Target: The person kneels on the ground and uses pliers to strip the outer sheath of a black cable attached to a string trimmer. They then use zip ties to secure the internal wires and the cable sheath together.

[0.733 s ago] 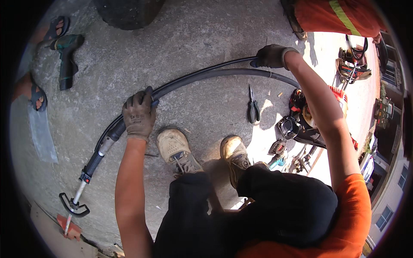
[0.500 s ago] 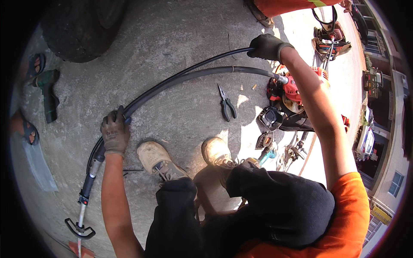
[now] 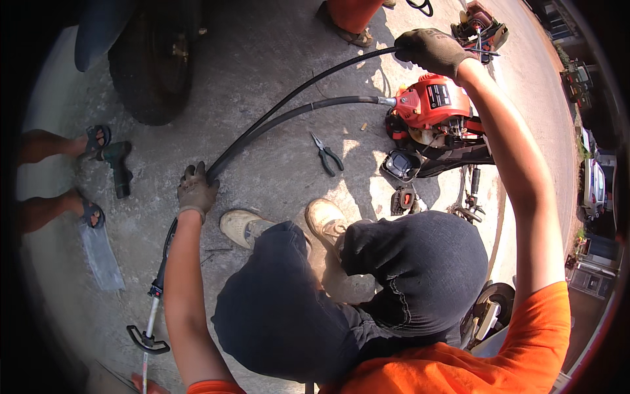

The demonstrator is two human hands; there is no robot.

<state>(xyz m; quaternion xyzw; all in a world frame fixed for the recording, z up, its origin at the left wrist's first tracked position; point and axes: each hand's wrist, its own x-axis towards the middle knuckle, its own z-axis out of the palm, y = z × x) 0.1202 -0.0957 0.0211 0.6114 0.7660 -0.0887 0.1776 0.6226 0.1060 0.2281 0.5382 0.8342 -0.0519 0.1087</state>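
My gloved right hand (image 3: 433,52), raised at the upper right, is closed around the end of a thin black corrugated cable sleeve (image 3: 341,65). The sleeve bows above a thick black flexible shaft hose (image 3: 282,116) and meets it toward the left. There my gloved left hand (image 3: 197,190) grips the hose, its fingers partly hidden. Beyond that hand, the brush cutter's pale pole (image 3: 152,315) slants down to a black loop handle (image 3: 146,340). At its other end, the hose joins a red engine (image 3: 436,102) by a metal fitting.
Needle-nose pliers (image 3: 325,156) lie on the concrete near my shoes. An opened black housing (image 3: 401,165) sits by the engine. At left are a green drill (image 3: 119,169) and another person's sandalled feet (image 3: 92,213). A large tyre (image 3: 151,79) stands at upper left; another machine (image 3: 479,29) is at upper right.
The view has shifted, showing more of the engine. My right hand has moved outward with the cable sleeve, and the gap between sleeve and hose looks wider. My left hand stays on the hose.
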